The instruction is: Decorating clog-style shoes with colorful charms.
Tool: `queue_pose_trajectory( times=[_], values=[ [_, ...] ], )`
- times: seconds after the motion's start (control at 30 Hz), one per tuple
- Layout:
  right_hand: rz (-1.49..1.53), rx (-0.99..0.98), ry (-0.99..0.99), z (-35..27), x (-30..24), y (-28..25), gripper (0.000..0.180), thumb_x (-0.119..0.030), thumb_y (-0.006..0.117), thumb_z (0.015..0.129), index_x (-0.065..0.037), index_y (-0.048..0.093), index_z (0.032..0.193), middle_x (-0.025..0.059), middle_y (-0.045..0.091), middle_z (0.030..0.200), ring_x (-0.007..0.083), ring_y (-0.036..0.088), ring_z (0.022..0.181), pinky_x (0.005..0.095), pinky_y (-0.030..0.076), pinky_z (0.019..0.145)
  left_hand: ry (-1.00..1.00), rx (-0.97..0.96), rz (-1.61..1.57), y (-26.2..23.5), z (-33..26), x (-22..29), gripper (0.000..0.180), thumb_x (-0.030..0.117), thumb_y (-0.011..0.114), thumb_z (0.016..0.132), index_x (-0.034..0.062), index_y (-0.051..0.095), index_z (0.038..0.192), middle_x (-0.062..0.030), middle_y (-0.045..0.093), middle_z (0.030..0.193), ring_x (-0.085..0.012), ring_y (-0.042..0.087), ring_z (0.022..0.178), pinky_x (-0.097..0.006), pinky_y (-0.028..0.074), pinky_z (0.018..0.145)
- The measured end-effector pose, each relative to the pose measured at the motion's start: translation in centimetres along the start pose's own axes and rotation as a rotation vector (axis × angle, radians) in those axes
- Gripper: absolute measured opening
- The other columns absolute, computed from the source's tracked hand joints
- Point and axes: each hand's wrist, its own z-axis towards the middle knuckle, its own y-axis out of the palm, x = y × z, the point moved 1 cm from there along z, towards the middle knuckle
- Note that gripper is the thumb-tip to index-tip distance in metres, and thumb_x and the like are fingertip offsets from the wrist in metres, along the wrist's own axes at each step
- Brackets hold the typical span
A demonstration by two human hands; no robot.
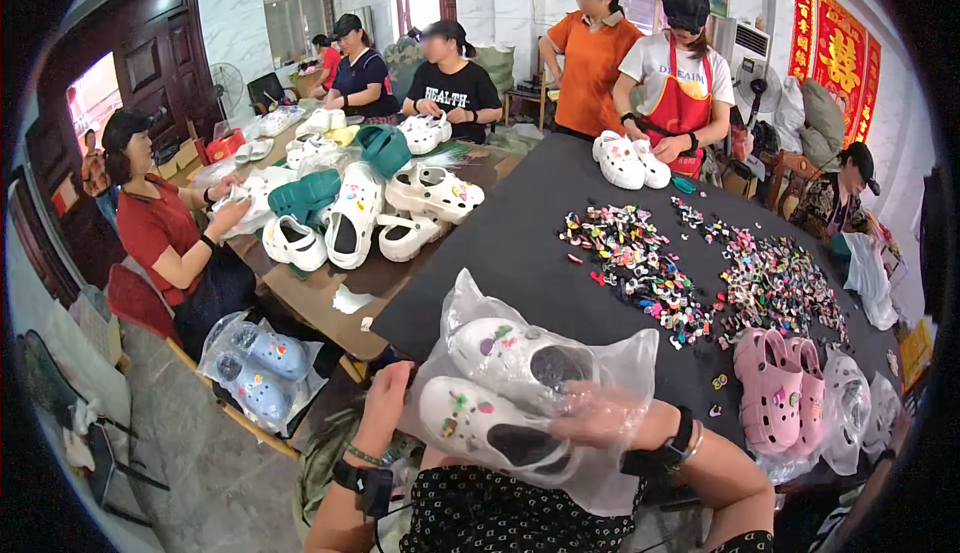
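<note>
While bagged, white clogs (500, 393) between hands – left hand (385, 403), right hand (600, 415).

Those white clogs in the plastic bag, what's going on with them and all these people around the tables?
The person wearing the camera holds a clear plastic bag with a pair of white clogs in it, each dotted with small coloured charms. The left hand grips the bag's edge; the right hand is inside the bag at the heels. On the black table lie heaps of loose charms and a pink pair of clogs. Other people nearby handle more white clogs.
</note>
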Motion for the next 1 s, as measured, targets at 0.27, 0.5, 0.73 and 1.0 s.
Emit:
queue_pose_trajectory(
  times=[0.27, 0.5, 0.73, 1.0],
  values=[
    [-0.012, -0.032, 0.01, -6.0, -3.2, -0.8, 0.042, -0.013, 0.049, 0.089, -0.009, 0.054, 0.131, 0.0227, 0.051, 0.133, 0.0412, 0.047, 0.126, 0.0443, 0.039, 0.107, -0.699, -0.646, -0.513, 4.8, -2.7, 8.2, 0.051, 0.04, 0.043, 0.103, -0.0005, 0.049, 0.134, -0.009, 0.063, 0.12, -0.0164, 0.059, 0.11, -0.032, 0.047, 0.097],
    [0.148, -0.023, -0.009, -7.0, -6.1, -3.5, 0.04, -0.013, 0.058, 0.085, -0.007, 0.057, 0.124, 0.0202, 0.056, 0.116, 0.0418, 0.052, 0.112, 0.0443, 0.045, 0.097, -0.385, -0.615, -0.289, 5.9, -2.8, 6.1, 0.04, 0.027, 0.06, 0.097, -0.0013, 0.055, 0.125, -0.0067, 0.063, 0.115, -0.0122, 0.061, 0.098, -0.026, 0.05, 0.084],
    [0.212, -0.071, 0.051, -7.8, -6.1, -4.0, 0.021, -0.01, 0.061, 0.084, -0.006, 0.06, 0.105, 0.0124, 0.056, 0.095, 0.0313, 0.054, 0.097, 0.0395, 0.047, 0.083, -0.107, -0.152, -0.379, 1.7, -0.3, 7.0, 0.014, 0.016, 0.064, 0.094, 0.0046, 0.066, 0.101, 0.0027, 0.066, 0.089, -0.0036, 0.057, 0.074, -0.02, 0.046, 0.066],
    [0.295, 0.162, 0.212, -11.0, -5.8, -7.1, 0.016, -0.013, 0.074, 0.08, -0.008, 0.066, 0.094, 0.0078, 0.056, 0.088, 0.0301, 0.054, 0.088, 0.0389, 0.047, 0.076, 0.038, 0.064, -0.528, -4.9, 1.7, 7.4, 0.02, 0.02, 0.056, 0.098, 0.0023, 0.061, 0.105, -0.0036, 0.067, 0.093, -0.01, 0.063, 0.081, -0.025, 0.051, 0.074]
  ],
)
